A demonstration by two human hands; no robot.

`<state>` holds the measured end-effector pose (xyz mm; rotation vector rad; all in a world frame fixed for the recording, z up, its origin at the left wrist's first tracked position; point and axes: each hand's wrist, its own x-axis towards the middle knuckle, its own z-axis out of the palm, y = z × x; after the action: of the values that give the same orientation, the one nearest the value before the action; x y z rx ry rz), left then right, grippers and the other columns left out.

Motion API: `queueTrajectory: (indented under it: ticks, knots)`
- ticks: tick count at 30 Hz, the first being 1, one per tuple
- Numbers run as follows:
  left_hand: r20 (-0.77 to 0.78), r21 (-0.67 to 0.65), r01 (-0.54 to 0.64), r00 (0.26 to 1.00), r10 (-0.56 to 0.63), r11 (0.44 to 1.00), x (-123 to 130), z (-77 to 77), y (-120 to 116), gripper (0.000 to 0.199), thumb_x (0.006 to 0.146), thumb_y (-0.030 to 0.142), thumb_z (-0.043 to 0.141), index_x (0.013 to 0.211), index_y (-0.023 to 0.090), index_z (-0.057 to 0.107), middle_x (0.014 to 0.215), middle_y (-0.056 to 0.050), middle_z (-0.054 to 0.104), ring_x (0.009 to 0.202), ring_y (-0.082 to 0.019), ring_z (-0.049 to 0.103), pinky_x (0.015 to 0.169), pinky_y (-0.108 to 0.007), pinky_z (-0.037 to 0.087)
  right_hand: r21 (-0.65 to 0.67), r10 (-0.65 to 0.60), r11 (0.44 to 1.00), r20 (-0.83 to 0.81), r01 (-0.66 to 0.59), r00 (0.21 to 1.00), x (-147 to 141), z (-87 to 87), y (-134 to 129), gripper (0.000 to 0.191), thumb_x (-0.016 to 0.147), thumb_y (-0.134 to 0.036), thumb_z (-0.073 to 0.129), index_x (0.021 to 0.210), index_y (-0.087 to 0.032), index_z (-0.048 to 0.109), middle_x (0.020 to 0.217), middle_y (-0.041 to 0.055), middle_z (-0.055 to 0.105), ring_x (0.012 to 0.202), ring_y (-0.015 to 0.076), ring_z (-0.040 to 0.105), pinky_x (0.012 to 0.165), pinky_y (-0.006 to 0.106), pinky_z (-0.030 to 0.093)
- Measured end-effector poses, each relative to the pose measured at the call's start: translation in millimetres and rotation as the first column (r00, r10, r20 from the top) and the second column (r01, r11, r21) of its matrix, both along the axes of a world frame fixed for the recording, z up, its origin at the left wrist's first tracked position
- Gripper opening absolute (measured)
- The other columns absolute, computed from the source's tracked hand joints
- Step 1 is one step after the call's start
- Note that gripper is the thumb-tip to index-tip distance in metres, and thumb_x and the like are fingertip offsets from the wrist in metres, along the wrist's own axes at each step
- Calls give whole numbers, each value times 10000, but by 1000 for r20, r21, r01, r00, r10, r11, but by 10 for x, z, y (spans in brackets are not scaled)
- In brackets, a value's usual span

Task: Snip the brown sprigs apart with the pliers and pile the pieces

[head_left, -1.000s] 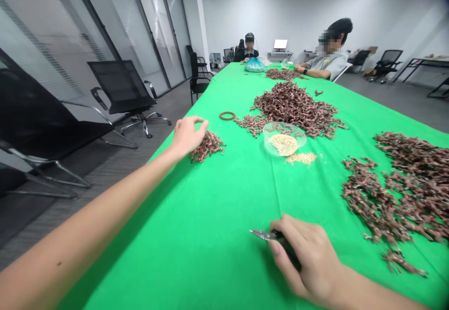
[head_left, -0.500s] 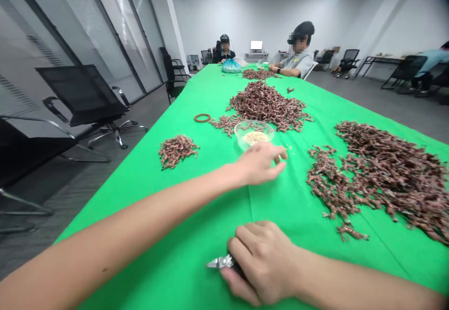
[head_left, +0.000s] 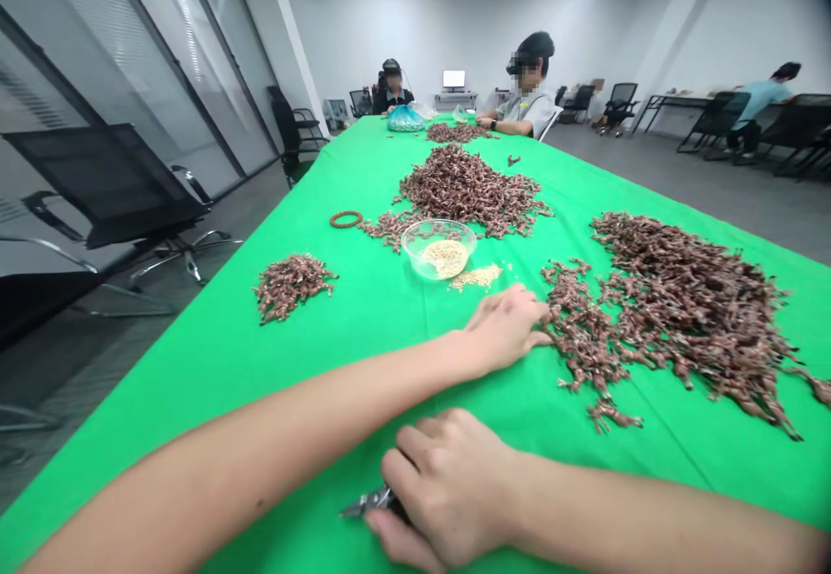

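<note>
My left hand [head_left: 510, 327] reaches across to the near pile of small brown figures [head_left: 577, 323], its fingertips at the pile's left edge; whether they pinch a figure is too small to tell. My right hand [head_left: 447, 487] is wrapped round small pliers [head_left: 369, 501], whose metal tips point left. Beyond my left hand stands a clear round bowl [head_left: 410, 254] holding pale bits, with more pale bits [head_left: 479, 277] spilled beside it on the green cloth [head_left: 363, 314]. A small pile of figures [head_left: 292, 286] lies at the left.
Large piles of brown figures lie at the right [head_left: 694, 306] and behind the bowl [head_left: 464, 189]. A brown ring [head_left: 346, 220] rests left of the bowl. Two people sit at the far end near a blue bag [head_left: 406, 119]. Office chairs [head_left: 117, 176] stand at the left.
My left hand has moved right from beside the bowl to the near pile of figures, uncovering the spilled pale bits. The view has shifted to the right. My right hand still holds the pliers.
</note>
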<state>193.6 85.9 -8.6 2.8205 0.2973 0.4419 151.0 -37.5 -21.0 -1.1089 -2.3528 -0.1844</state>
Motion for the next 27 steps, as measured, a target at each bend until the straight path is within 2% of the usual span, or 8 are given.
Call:
queueTrajectory:
  ticks: [6,9,13,16,18,22,27]
  knots:
    - [36,29,54,998,-55,998,-38,38,55,90,885,244,652,920,172,693,950,-73,661,989,-236,553,811,-337,442,-42,19,999,48,-17,999,-1,1,9,354,885,-498,446,737,-197,558,580,3,580,426,166,544,369,294,217]
    - [57,48,68,996,-71,997,-60,83,51,129,859,276,679,850,147,675,985,-94,640,1000,-249,541,853,-364,435,-39,19,999,49,-17,999,-5,7,3,351,887,-494,446,732,-200,559,583,5,581,430,170,543,371,302,210]
    - [60,52,89,994,-92,995,-124,99,51,245,845,304,697,1003,121,656,1037,-120,629,1051,-269,531,912,-391,432,-44,16,999,38,-14,999,1,1,-7,334,889,-484,449,745,-203,559,614,7,592,460,174,548,389,312,219]
    - [43,39,126,991,-128,991,-162,57,68,269,883,266,647,1127,153,647,1136,-128,622,1128,-273,515,957,-400,419,-38,17,999,31,-15,999,9,-6,-3,328,888,-480,450,751,-204,562,614,5,589,459,171,538,395,314,207]
    - [39,16,136,990,-136,991,-165,17,88,216,906,237,610,1104,172,667,1174,-129,613,1157,-272,507,974,-403,411,-37,16,999,29,-15,999,13,-8,4,325,885,-479,451,750,-205,563,606,4,583,457,170,529,400,316,202]
    - [61,-58,139,989,-135,989,-163,-38,152,122,927,210,568,932,177,685,1132,-115,625,1135,-259,514,976,-391,404,-35,16,999,39,-14,999,21,-8,9,323,876,-477,447,741,-208,562,587,3,565,455,170,509,408,315,198]
    - [109,-213,120,989,-98,970,-402,45,207,100,913,223,599,855,170,660,1035,-99,664,1056,-253,547,970,-398,399,-27,31,999,29,-31,999,31,-4,-12,310,873,-457,451,718,-210,558,575,1,554,439,163,476,414,317,194]
